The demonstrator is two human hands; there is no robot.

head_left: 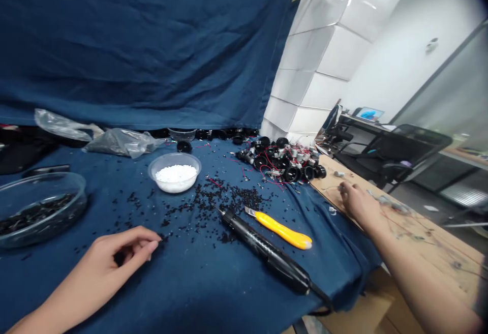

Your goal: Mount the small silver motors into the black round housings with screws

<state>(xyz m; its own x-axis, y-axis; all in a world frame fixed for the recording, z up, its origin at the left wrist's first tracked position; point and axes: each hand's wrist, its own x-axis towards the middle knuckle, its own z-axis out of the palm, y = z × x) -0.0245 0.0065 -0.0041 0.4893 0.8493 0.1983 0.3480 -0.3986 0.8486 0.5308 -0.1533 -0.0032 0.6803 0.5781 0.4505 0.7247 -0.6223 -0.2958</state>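
Note:
My left hand (124, 255) rests low over the blue cloth, thumb and forefinger pinched together. Whether a small black piece sits at the fingertips is too fine to make out. Loose black bits (213, 199) lie scattered just beyond it. On the right, my right hand (356, 199) reaches down to the wooden board (427, 252) with curled fingers. A thin wire shows by its fingertips, but what they grip is hidden. Small motors with wires (392, 204) lie beside that hand. Between my hands are a black electric screwdriver (267, 250) and a yellow utility knife (282, 230), blade out.
A clear bowl of white pellets (174, 172) stands mid-cloth. At the left is a larger clear bowl of black parts (41, 212). Black wheels with motors and red wires (284, 161) are heaped at the back right, before stacked white boxes (312, 69). Plastic bags (118, 142) lie behind.

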